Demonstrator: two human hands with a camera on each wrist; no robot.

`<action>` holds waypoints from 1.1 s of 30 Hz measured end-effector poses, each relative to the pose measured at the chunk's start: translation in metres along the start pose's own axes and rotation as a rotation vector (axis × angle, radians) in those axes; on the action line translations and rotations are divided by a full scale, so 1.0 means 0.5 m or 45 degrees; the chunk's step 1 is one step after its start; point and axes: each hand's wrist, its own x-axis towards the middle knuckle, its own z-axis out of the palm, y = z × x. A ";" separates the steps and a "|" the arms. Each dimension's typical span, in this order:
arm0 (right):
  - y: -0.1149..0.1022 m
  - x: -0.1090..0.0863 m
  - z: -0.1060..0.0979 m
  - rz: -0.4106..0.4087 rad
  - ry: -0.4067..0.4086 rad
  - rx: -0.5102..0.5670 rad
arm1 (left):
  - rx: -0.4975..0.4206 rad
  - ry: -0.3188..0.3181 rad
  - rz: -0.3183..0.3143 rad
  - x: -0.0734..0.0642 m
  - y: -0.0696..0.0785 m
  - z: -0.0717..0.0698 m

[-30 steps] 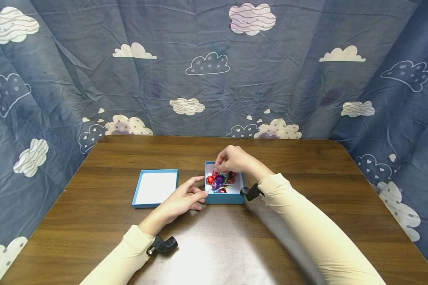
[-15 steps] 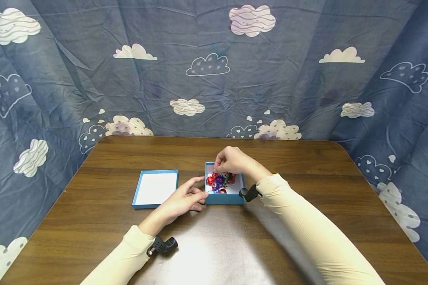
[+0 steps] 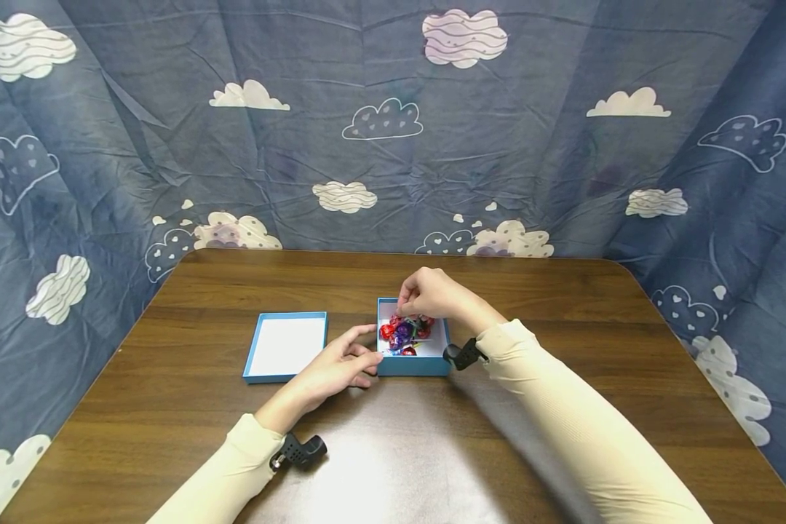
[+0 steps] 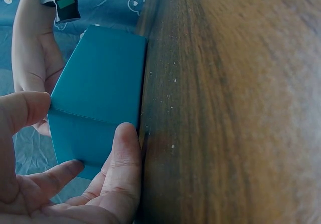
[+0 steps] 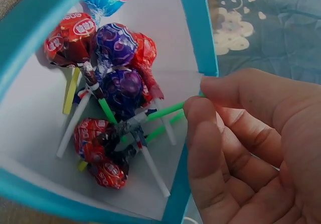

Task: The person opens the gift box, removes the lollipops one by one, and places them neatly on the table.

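Note:
In the head view, a blue box (image 3: 413, 366) with a white inside holds several wrapped lollipops. My right hand (image 3: 432, 292) reaches over its far side. The right wrist view shows that hand (image 5: 251, 138) pinching the green stick (image 5: 168, 110) of a lollipop between thumb and forefinger; its head, seemingly one of the red-wrapped ones (image 5: 93, 136), lies among the others. Purple (image 5: 116, 44), red and blue wrappers crowd together there. My left hand (image 3: 334, 367) is at the box's left side, fingers extended, and its fingertips (image 4: 125, 136) touch the blue wall (image 4: 90, 128).
To the left of the box lies a shallow blue lid (image 3: 287, 346), its white inside facing up. Both stand on a brown wooden table (image 3: 517, 291). A blue curtain (image 3: 393, 167) with cloud prints hangs behind and at the sides.
My right hand has shifted very slightly to the right over the box. The left hand, box and lid keep their places.

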 end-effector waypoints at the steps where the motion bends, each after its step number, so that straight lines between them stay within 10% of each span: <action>1: 0.001 -0.001 -0.002 -0.002 0.002 -0.002 | 0.001 0.000 0.001 0.000 0.000 0.000; 33: 0.049 -0.042 -0.038 -0.001 0.055 0.026 | 0.016 0.004 0.009 0.001 -0.001 0.001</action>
